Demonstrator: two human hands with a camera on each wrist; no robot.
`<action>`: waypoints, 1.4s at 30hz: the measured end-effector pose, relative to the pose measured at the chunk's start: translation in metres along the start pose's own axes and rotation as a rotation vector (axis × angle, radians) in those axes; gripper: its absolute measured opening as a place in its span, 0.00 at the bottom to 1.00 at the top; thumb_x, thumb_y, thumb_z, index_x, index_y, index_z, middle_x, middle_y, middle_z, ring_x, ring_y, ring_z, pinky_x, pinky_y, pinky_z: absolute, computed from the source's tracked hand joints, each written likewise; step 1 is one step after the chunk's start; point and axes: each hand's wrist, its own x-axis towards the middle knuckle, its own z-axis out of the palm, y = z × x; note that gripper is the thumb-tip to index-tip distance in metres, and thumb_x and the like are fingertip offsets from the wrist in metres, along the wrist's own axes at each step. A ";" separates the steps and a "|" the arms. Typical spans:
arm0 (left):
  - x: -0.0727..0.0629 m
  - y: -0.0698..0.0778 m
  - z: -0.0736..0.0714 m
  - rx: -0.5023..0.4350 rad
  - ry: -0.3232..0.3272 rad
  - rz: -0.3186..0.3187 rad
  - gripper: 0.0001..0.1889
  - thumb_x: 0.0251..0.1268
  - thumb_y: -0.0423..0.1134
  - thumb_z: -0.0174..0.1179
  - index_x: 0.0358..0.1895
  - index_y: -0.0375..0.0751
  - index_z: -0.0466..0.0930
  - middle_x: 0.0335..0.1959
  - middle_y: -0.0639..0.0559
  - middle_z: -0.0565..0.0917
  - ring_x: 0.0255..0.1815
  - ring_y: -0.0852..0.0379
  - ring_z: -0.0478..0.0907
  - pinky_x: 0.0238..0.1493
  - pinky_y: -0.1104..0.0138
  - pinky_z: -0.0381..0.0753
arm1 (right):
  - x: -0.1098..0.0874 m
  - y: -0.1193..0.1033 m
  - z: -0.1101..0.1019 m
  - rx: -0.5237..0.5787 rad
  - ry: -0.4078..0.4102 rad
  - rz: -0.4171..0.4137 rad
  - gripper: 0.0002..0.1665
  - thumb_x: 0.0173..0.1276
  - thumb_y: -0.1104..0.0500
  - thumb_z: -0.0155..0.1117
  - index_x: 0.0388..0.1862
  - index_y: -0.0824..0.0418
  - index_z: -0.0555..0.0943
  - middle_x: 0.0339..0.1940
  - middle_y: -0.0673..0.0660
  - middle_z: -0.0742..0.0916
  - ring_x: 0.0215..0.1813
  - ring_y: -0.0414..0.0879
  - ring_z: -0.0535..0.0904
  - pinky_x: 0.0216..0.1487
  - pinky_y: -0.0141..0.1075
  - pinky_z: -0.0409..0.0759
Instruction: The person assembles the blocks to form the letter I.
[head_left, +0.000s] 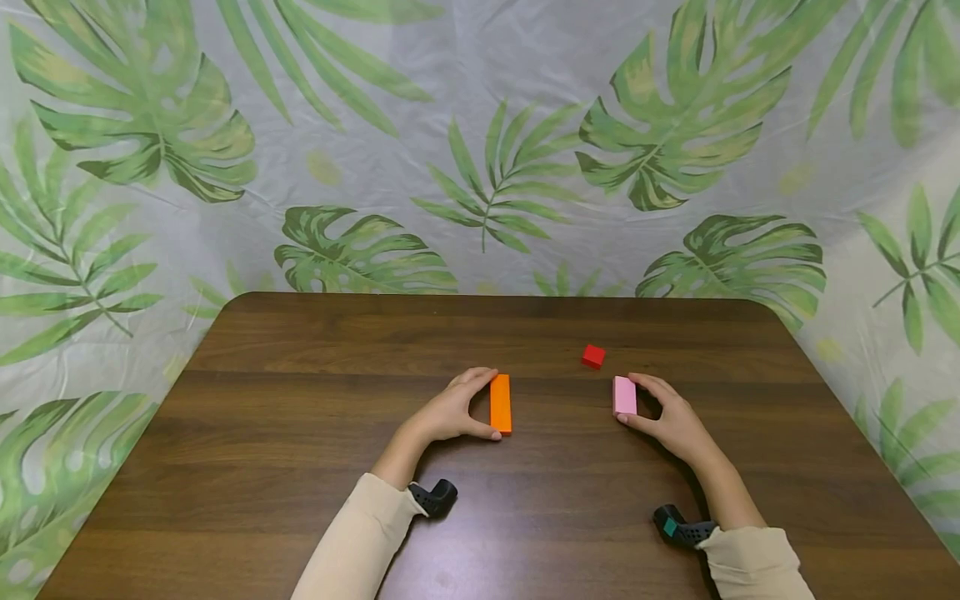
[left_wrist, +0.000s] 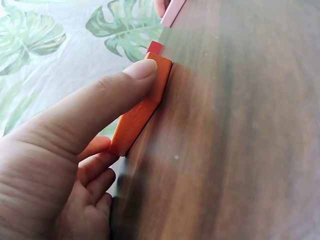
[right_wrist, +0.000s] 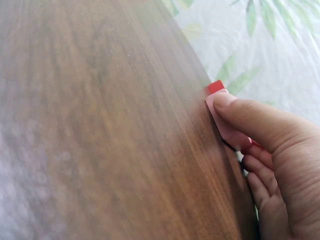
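Note:
An orange block (head_left: pixel 500 404), long and narrow, lies on the table with its length pointing away from me. My left hand (head_left: pixel 452 411) pinches it by its two ends, thumb at the near end and fingers at the far one. To the right is a shorter pink block (head_left: pixel 624 396), held the same way between the thumb and fingers of my right hand (head_left: pixel 677 421). A small red block (head_left: pixel 593 357) lies farther back, between the two, nearer the pink one. In the left wrist view the thumb presses the end of the orange block (left_wrist: pixel 145 105).
The brown wooden table (head_left: pixel 300 350) has its far edge behind the blocks. Behind it hangs a pale cloth (head_left: pixel 510 67) printed with green leaves. A black wrist device (head_left: pixel 437 498) is on the left wrist, another black device (head_left: pixel 681 527) on the right.

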 end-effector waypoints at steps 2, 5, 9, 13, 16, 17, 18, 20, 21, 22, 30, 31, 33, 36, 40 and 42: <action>0.000 0.000 0.000 0.001 -0.007 -0.005 0.51 0.40 0.51 0.71 0.69 0.43 0.53 0.67 0.50 0.55 0.67 0.51 0.49 0.62 0.55 0.55 | 0.000 0.000 0.000 -0.006 0.002 -0.003 0.44 0.53 0.47 0.69 0.64 0.64 0.64 0.62 0.66 0.67 0.63 0.63 0.58 0.56 0.60 0.57; 0.000 0.000 -0.001 0.000 -0.016 -0.010 0.52 0.39 0.52 0.71 0.69 0.43 0.52 0.68 0.49 0.55 0.67 0.50 0.48 0.62 0.55 0.54 | 0.000 0.001 0.001 -0.009 0.006 -0.010 0.44 0.53 0.48 0.69 0.64 0.65 0.64 0.61 0.66 0.67 0.63 0.63 0.58 0.56 0.60 0.57; 0.000 0.000 -0.003 -0.016 -0.014 -0.004 0.51 0.40 0.52 0.70 0.69 0.42 0.53 0.68 0.48 0.55 0.67 0.50 0.49 0.62 0.55 0.54 | 0.000 0.000 0.001 -0.007 0.013 -0.014 0.43 0.53 0.48 0.69 0.63 0.65 0.64 0.61 0.67 0.67 0.62 0.64 0.59 0.55 0.60 0.57; -0.002 0.001 -0.004 -0.043 0.006 0.026 0.45 0.46 0.51 0.67 0.68 0.40 0.56 0.66 0.48 0.57 0.66 0.50 0.52 0.61 0.55 0.56 | 0.000 0.001 0.000 -0.006 0.013 -0.011 0.44 0.53 0.47 0.69 0.64 0.65 0.64 0.61 0.67 0.67 0.62 0.64 0.58 0.55 0.60 0.57; -0.003 0.000 -0.005 -0.049 0.024 0.055 0.42 0.49 0.50 0.66 0.66 0.38 0.59 0.64 0.46 0.60 0.65 0.50 0.55 0.61 0.56 0.57 | 0.000 0.002 0.000 0.002 0.004 -0.005 0.44 0.53 0.47 0.68 0.64 0.64 0.64 0.62 0.67 0.66 0.63 0.64 0.58 0.56 0.60 0.57; -0.003 0.000 -0.005 -0.049 0.032 0.063 0.41 0.49 0.50 0.66 0.66 0.37 0.60 0.64 0.46 0.61 0.64 0.50 0.56 0.61 0.56 0.57 | 0.000 0.002 0.000 0.005 0.004 -0.004 0.44 0.53 0.47 0.69 0.64 0.64 0.64 0.62 0.66 0.66 0.63 0.63 0.58 0.56 0.60 0.57; -0.003 -0.001 -0.005 -0.044 0.040 0.074 0.40 0.49 0.50 0.66 0.65 0.37 0.60 0.63 0.46 0.62 0.64 0.50 0.57 0.61 0.57 0.57 | 0.000 0.002 0.000 0.008 0.005 -0.004 0.44 0.53 0.47 0.69 0.64 0.64 0.64 0.62 0.66 0.66 0.63 0.63 0.58 0.56 0.60 0.57; -0.004 -0.002 -0.004 -0.036 0.057 0.091 0.39 0.49 0.49 0.66 0.64 0.36 0.62 0.62 0.45 0.63 0.63 0.50 0.58 0.61 0.57 0.58 | 0.000 0.002 0.000 0.008 0.003 -0.006 0.44 0.53 0.47 0.69 0.64 0.64 0.64 0.62 0.66 0.66 0.63 0.63 0.58 0.56 0.60 0.57; -0.004 -0.002 -0.004 -0.029 0.064 0.098 0.38 0.50 0.49 0.66 0.63 0.36 0.63 0.62 0.45 0.64 0.63 0.51 0.59 0.61 0.58 0.58 | -0.001 0.002 0.000 0.007 0.005 -0.011 0.44 0.52 0.48 0.69 0.64 0.64 0.64 0.62 0.66 0.67 0.63 0.63 0.58 0.56 0.60 0.57; -0.005 -0.002 -0.004 -0.023 0.068 0.103 0.38 0.50 0.48 0.66 0.63 0.36 0.63 0.61 0.45 0.64 0.62 0.51 0.59 0.61 0.58 0.58 | -0.001 0.002 0.000 0.005 0.006 -0.015 0.43 0.52 0.48 0.69 0.64 0.65 0.64 0.61 0.67 0.67 0.63 0.63 0.59 0.56 0.60 0.57; -0.008 -0.003 -0.004 -0.005 0.058 0.088 0.37 0.52 0.49 0.65 0.64 0.38 0.63 0.62 0.46 0.63 0.64 0.50 0.57 0.61 0.57 0.57 | 0.000 0.003 0.001 0.002 0.013 -0.033 0.43 0.52 0.50 0.70 0.63 0.64 0.65 0.61 0.66 0.68 0.62 0.63 0.60 0.56 0.59 0.58; -0.008 -0.003 -0.004 -0.004 0.056 0.085 0.37 0.52 0.49 0.64 0.64 0.39 0.63 0.63 0.46 0.63 0.64 0.50 0.56 0.61 0.56 0.57 | 0.000 0.003 0.000 0.002 0.013 -0.032 0.43 0.52 0.49 0.70 0.63 0.64 0.65 0.61 0.66 0.68 0.62 0.63 0.60 0.56 0.59 0.58; -0.009 -0.004 -0.003 -0.001 0.055 0.075 0.37 0.52 0.49 0.64 0.65 0.40 0.62 0.63 0.46 0.62 0.65 0.49 0.55 0.62 0.56 0.56 | 0.000 0.002 0.000 0.004 0.016 -0.031 0.43 0.51 0.49 0.70 0.63 0.64 0.65 0.60 0.65 0.68 0.62 0.62 0.60 0.56 0.59 0.58; -0.009 -0.004 -0.003 0.003 0.053 0.066 0.37 0.52 0.50 0.64 0.65 0.41 0.62 0.64 0.46 0.62 0.66 0.49 0.53 0.62 0.55 0.55 | 0.000 0.000 0.000 0.006 0.022 -0.031 0.43 0.51 0.48 0.70 0.63 0.64 0.66 0.60 0.65 0.69 0.62 0.62 0.60 0.56 0.58 0.59; -0.009 -0.004 -0.002 0.008 0.053 0.058 0.38 0.51 0.51 0.64 0.65 0.41 0.62 0.64 0.47 0.62 0.66 0.49 0.52 0.62 0.55 0.54 | -0.001 -0.002 0.000 0.011 0.043 -0.041 0.43 0.50 0.48 0.71 0.62 0.65 0.67 0.59 0.64 0.70 0.61 0.61 0.62 0.56 0.58 0.59; -0.009 -0.004 -0.003 0.006 0.053 0.055 0.38 0.51 0.51 0.64 0.65 0.41 0.62 0.64 0.47 0.62 0.66 0.50 0.54 0.62 0.56 0.55 | -0.001 -0.004 0.000 0.017 0.061 -0.051 0.42 0.50 0.49 0.71 0.61 0.65 0.67 0.58 0.64 0.71 0.60 0.61 0.63 0.55 0.57 0.60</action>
